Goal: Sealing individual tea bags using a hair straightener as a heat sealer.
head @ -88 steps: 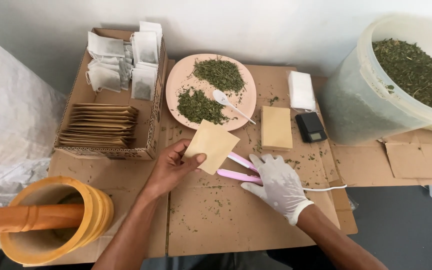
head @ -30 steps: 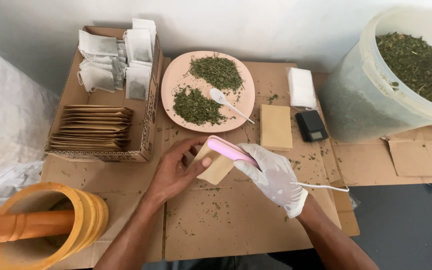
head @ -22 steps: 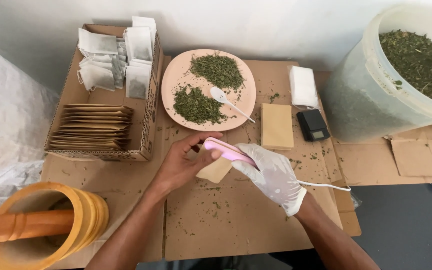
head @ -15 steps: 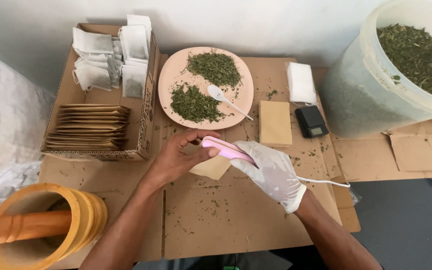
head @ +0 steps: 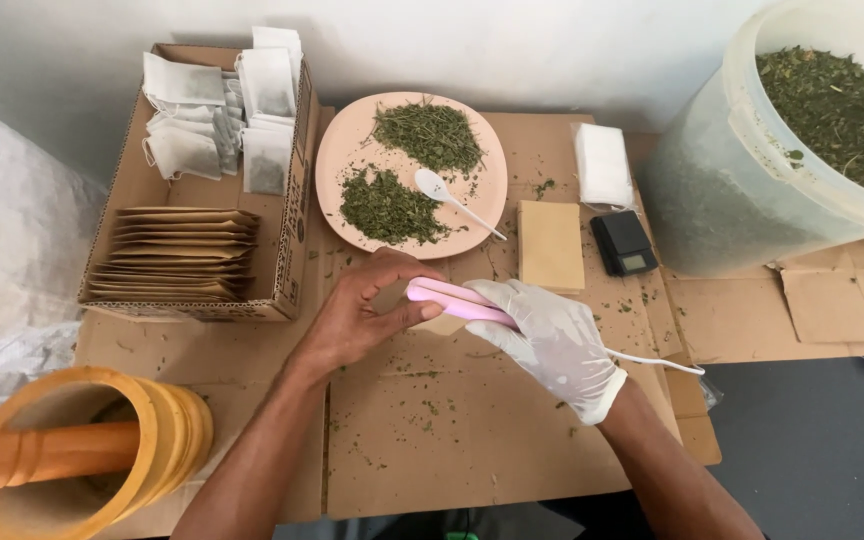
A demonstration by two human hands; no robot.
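Gripping pink sealer (head: 452, 298) — gloved right hand (head: 552, 335); left hand (head: 357, 315) pinching tan pouch (head: 442, 323).

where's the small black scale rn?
Head view, right of centre: the black scale sits on the cardboard, between the tan envelope stack and the big herb bucket, just below the white bags.
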